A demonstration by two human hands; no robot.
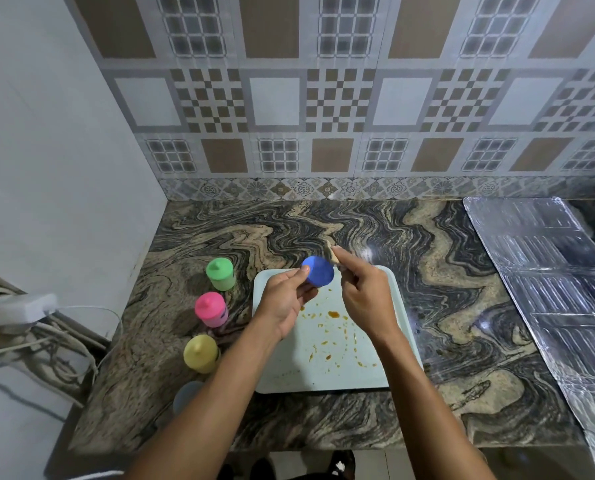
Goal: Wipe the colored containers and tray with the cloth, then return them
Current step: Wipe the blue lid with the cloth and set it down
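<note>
My left hand (284, 301) grips a blue container (318, 274) and holds it tilted above the far end of the pale tray (375, 355). My right hand (363, 292) pinches a small beige cloth (334, 255) against the container's far side. The tray lies flat on the counter and carries several orange-brown smears. Left of the tray stand a green container (220, 273), a pink container (211, 309) and a yellow container (200, 353) in a row.
A greyish lid or cup (187, 394) sits near the front edge, partly behind my left forearm. A foil-covered sheet (548, 289) covers the counter's right side. A white power strip (15, 308) with cables lies off the counter's left end, by the wall.
</note>
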